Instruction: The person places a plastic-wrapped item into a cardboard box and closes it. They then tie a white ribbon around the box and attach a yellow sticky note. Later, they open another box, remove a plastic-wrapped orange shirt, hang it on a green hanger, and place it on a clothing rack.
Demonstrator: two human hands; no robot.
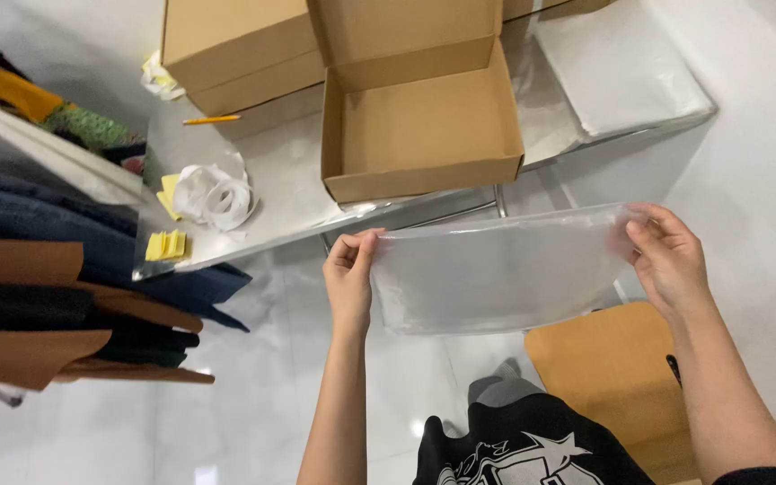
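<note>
A person's left hand (349,269) and right hand (666,256) each pinch an end of a clear, limp plastic bag (500,269), stretched taut in mid-air in front of a metal-edged counter (271,202). The film looks feather-light, slippery and easily creased, best gripped at its corners. An open brown cardboard box (419,112) sits on the counter above a pale glossy floor (244,404); folded dark garments (38,269) are stacked at left.
</note>
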